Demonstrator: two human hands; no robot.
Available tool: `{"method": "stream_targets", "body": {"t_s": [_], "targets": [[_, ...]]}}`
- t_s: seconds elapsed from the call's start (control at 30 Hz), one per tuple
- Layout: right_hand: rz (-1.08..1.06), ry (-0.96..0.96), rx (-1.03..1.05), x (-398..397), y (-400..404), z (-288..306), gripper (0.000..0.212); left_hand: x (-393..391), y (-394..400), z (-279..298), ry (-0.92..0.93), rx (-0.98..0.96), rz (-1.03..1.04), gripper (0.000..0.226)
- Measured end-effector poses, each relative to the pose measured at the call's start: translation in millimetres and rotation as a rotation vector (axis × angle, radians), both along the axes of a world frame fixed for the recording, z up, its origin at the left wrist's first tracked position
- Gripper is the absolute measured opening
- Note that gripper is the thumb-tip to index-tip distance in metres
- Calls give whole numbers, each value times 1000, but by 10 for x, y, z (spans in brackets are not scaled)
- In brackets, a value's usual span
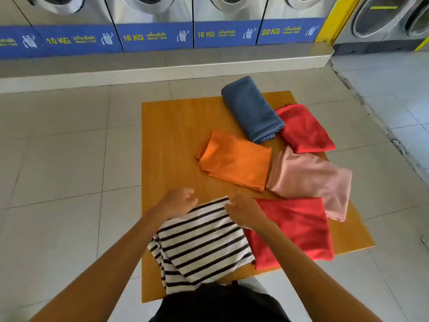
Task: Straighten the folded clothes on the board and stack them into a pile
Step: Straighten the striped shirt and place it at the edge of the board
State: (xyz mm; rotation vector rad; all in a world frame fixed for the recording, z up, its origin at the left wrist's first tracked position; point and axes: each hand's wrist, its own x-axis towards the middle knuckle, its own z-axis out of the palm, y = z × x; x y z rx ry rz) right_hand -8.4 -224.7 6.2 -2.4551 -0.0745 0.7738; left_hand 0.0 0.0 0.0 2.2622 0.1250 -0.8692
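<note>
Black-and-white striped folded cotton top [202, 242], lying at the near edge of the square honey-coloured wooden board [171, 140], its near end hanging past the board's front edge. The left hand [180, 202] rests at the top's far left corner, fingers loosely curled; whether this grip pinches cloth cannot be told. The right hand [243, 211] lies on the top's far right edge, fingers bent down onto the fabric, grip apparently pressing or pinching the edge, thumb hidden. Just beside the striped top, to its right and touching it, a flat folded red cloth [294, 231]. Beyond that, a folded pale pink garment [311, 180], overhanging the board's right edge and overlapping the red cloth's far corner. To its left, touching, a folded orange garment [234, 159] near the board's middle. Farther off, a rolled blue-grey garment [250, 110] lying aslant, its far end past the board's back edge; beside it, a second folded red garment [304, 129] at the right rim. Board set on a pale tiled floor [58, 147]. Beyond, a row of steel washing machines [151, 10] with blue panels marked 10, 15, 15 and 20 KG.
</note>
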Motion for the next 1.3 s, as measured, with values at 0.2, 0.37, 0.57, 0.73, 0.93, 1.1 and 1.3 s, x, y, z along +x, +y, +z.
{"method": "stream_targets", "body": {"t_s": [0.2, 0.37, 0.57, 0.73, 0.93, 1.1, 1.3], "targets": [[-194, 193, -35, -164, 30, -279, 69, -459, 126, -281, -59, 186, 147, 75], [-357, 425, 307, -132, -19, -315, 57, -753, 282, -380, 18, 260, 285, 88], [-366, 394, 476, -247, 36, -312, 57, -816, 299, -257, 146, -118, 473, 60], [-451, 420, 609, -47, -2, -181, 53, -655, 395, -87, 269, -263, 646, 57], [-463, 429, 700, 592, 163, 81, 52, -61, 638, 225, 204, -448, 724, 60], [-395, 443, 751, 1348, 363, 290, 45, 641, 914, 481, -1, -383, 705, 44], [-406, 392, 780, 2491, 757, 285, 44, 1804, 1282, 547, -193, -236, 805, 57]]}}
